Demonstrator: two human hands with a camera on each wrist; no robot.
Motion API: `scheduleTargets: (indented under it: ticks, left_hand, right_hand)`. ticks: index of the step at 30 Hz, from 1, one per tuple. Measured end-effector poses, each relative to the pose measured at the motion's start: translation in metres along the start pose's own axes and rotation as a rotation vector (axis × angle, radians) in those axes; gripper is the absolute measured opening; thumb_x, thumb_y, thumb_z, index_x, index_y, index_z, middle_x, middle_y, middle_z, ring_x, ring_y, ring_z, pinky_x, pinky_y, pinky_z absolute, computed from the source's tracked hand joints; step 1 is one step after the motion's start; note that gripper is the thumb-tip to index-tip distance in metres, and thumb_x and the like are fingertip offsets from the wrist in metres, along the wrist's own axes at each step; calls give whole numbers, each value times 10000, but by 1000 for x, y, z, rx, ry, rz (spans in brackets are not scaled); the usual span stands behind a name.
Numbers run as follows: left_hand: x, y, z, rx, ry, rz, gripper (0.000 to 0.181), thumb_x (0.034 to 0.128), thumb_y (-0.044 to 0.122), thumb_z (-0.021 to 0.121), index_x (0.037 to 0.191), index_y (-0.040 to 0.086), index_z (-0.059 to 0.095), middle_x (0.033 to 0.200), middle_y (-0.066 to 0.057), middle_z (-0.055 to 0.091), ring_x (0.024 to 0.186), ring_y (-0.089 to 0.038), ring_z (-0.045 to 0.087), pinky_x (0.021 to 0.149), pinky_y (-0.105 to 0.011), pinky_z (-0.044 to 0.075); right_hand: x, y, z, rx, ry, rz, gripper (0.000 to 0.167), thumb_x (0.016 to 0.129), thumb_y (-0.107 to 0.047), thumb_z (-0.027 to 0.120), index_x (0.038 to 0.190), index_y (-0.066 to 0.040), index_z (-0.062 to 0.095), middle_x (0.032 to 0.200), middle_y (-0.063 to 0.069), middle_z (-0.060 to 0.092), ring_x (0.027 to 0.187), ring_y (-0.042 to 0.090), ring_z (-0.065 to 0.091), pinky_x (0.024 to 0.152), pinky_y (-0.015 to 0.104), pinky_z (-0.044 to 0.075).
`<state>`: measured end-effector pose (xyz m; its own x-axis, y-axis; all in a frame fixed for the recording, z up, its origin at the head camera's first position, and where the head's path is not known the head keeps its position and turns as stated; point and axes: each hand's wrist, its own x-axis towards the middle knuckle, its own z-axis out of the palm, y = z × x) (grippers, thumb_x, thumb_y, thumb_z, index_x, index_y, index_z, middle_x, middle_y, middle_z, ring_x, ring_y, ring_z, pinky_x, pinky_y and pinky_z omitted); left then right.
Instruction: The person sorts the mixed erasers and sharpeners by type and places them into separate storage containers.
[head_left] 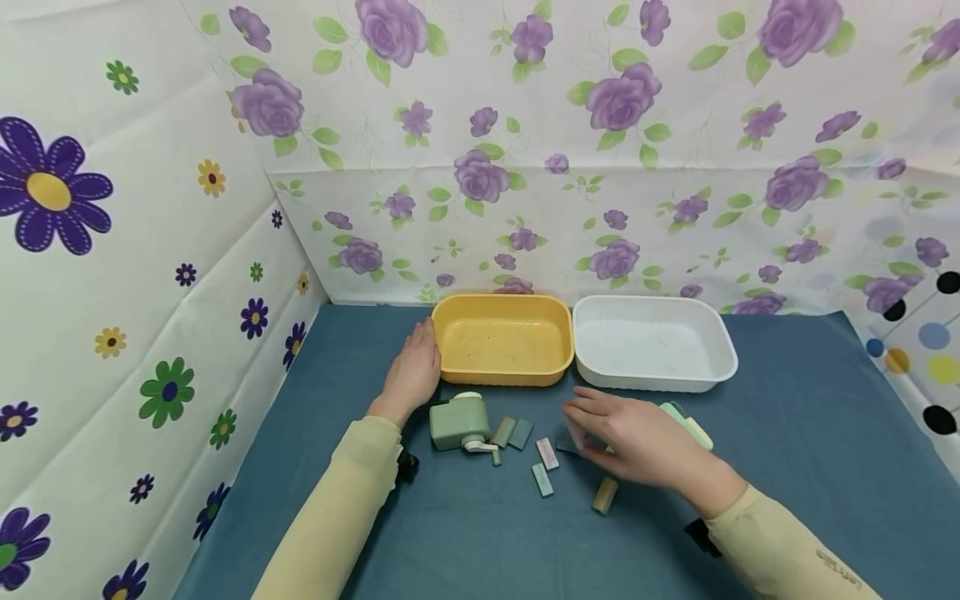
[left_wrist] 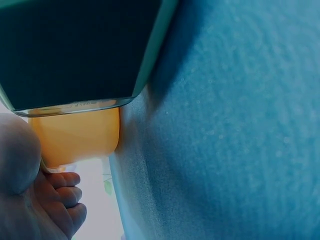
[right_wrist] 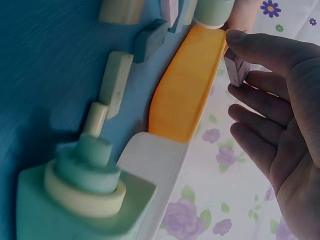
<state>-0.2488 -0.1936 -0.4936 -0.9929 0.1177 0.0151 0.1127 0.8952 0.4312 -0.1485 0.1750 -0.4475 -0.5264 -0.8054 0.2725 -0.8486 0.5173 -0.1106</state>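
Observation:
My left hand (head_left: 414,371) rests along the left side of a yellow plastic basin (head_left: 504,379), its fingers fairly straight in the head view. Below that hand stands a green hand-crank pencil sharpener (head_left: 453,423), its white crank toward me. My right hand (head_left: 633,437) is raised over the cloth in front of a white basin (head_left: 652,384). Between thumb and fingertips it pinches a small purplish eraser (right_wrist: 236,67), best seen in the right wrist view. A second green device (head_left: 699,432) is partly hidden behind this hand.
Several small block-shaped erasers lie on the blue cloth (head_left: 465,533), among them a pinkish one (head_left: 547,454), a pale green one (head_left: 542,481) and a tan one (head_left: 604,496). Behind the basins rises a flowered sheet (head_left: 555,208); another (head_left: 150,333) hangs at the left.

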Motion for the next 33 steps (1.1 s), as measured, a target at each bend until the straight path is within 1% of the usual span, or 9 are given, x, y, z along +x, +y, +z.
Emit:
scheduleTargets:
  ticks: [5,10,12,16,22,23,27,33]
  left_hand:
    - [0,0,0,6,6,13,571,1179,169,321,1684,-59,185,1730,-233,258,1615,-351,222,1312,-494,210]
    - [-1,0,0,12,8,28,572,1176,160,331,1677,-76,186,1725,-247,261,1613,-362,224,1308,-504,214]
    - [0,0,0,14,9,24,572,1177,162,332,1678,-72,187,1727,-244,260,1614,-357,222,1309,-501,213]
    - [0,0,0,14,6,11,573,1178,168,328,1683,-62,184,1731,-238,255,1615,-354,219,1310,-498,212]
    - [1,2,0,19,0,9,572,1177,162,325,1682,-67,183,1728,-243,259,1614,-359,221,1310,-499,212]
    - [1,2,0,21,-1,10,572,1177,161,324,1682,-67,181,1728,-243,260,1614,-359,223,1310,-499,212]
    - [1,3,0,26,-3,12,572,1176,161,324,1681,-69,184,1727,-246,261,1612,-362,228,1308,-502,217]
    - [0,2,0,35,5,8,569,1177,163,330,1680,-67,196,1723,-247,272,1608,-364,240,1305,-504,229]
  right_hand:
    - [13,-2,2,9,25,13,500,899,-208,887,1353,-73,726,1366,87,708,1376,326,608,959,460,620]
    - [28,-4,3,10,32,40,529,907,-234,883,1376,-54,716,1389,116,698,1364,321,619,947,464,623]
    - [35,-5,2,0,27,54,567,913,-255,880,1408,-44,703,1416,145,684,1361,328,621,956,472,619]
    - [49,-6,0,4,15,78,550,924,-264,868,1409,-59,709,1425,151,679,1360,330,621,969,473,615]
    - [67,-7,-1,21,-1,128,508,932,-283,865,1379,-86,724,1392,145,695,1277,305,677,899,453,641]
    - [69,-7,-1,23,-3,136,502,935,-287,862,1376,-91,723,1386,143,697,1243,293,694,878,446,645]
    - [79,-5,2,31,-5,159,507,933,-289,865,1372,-83,718,1372,152,703,1237,303,696,900,462,638]
    - [94,0,7,64,5,194,498,941,-291,860,1366,-71,724,1380,161,701,1329,331,643,991,491,605]
